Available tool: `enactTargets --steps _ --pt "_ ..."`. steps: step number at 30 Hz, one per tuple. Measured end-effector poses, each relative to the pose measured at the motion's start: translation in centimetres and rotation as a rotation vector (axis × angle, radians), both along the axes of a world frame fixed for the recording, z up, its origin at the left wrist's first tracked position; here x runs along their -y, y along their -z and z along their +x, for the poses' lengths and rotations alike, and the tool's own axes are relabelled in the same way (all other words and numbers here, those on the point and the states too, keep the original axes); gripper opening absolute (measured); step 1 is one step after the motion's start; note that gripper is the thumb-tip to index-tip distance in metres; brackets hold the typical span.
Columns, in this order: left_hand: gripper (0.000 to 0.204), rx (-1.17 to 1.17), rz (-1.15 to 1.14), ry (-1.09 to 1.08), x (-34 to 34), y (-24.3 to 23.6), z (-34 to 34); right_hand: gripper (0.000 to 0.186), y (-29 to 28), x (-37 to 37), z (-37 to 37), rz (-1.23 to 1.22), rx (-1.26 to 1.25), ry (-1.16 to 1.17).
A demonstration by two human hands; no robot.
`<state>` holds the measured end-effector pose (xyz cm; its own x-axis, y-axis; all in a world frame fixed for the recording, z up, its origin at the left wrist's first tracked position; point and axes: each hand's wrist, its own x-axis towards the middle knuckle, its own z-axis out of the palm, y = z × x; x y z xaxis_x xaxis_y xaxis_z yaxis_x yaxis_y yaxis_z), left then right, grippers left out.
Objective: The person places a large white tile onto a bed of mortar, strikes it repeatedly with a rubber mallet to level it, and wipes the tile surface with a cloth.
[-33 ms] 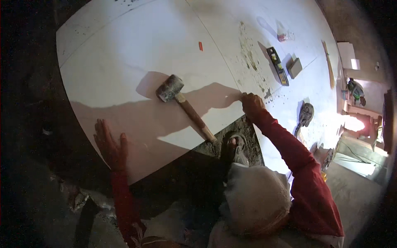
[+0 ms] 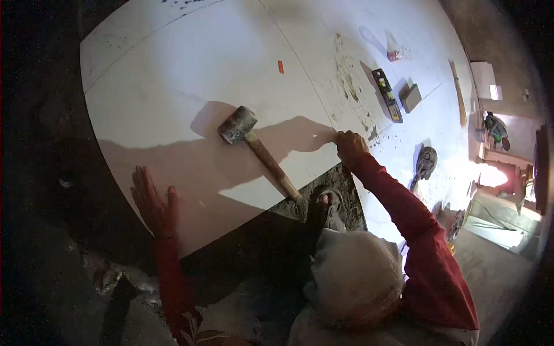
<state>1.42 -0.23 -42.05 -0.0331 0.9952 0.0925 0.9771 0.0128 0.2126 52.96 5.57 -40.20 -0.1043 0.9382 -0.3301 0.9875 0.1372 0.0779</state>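
My left hand (image 2: 154, 205) lies flat on the large white floor tile (image 2: 202, 55), near its left edge, with the fingers stretched out. At the tile's right corner, over the joint with the neighbouring tile, my right hand (image 2: 351, 147) is closed with the fingertips pressed together. Whatever it pinches, if anything, is too small or hidden to make out. Between my hands a rubber mallet (image 2: 237, 124) rests on the tile, its wooden handle (image 2: 272, 165) pointing toward my foot; neither hand touches it.
My sandalled foot (image 2: 330, 210) stands on dark mortar (image 2: 294, 205) beside the tile edge, below my bent knee (image 2: 358, 277). To the right lie a spirit level (image 2: 387, 96), a grey block (image 2: 411, 98), a dark glove-like item (image 2: 426, 161) and a broom (image 2: 457, 95). A bright lamp (image 2: 491, 174) glows beyond.
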Motion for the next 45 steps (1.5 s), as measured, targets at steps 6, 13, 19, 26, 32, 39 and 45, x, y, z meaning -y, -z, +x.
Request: enactTargets --steps 6,13,19,26,32,39,45 --pt "0.074 0.054 0.042 0.021 0.3 0.1 -0.3 0.024 1.0 -3.0 3.1 -0.274 -0.009 -0.132" --pt "0.075 -0.023 0.021 0.065 0.0 0.8 -0.5 0.044 3.0 -16.6 -8.3 0.34 -0.521 0.366" --pt "0.066 0.035 0.045 0.079 -0.1 -0.8 0.2 0.035 2.7 -19.8 -13.7 0.38 -0.5 0.473" --pt "0.061 0.334 0.08 0.353 -0.3 1.4 2.6 0.031 7.2 -17.6 -6.7 0.339 -0.323 0.299" --pt "0.105 -0.005 -0.079 0.164 2.2 -1.7 0.9 0.022 4.1 -22.4 4.9 0.678 -0.16 0.299" --pt "0.06 -0.086 -0.072 0.03 -0.8 -3.8 2.4 0.02 -5.2 -20.0 28.4 0.945 -0.435 0.818" --pt "0.066 -0.036 -0.084 0.029 0.0 -4.2 3.9 0.042 -5.6 -24.1 31.6 0.997 -0.195 0.765"
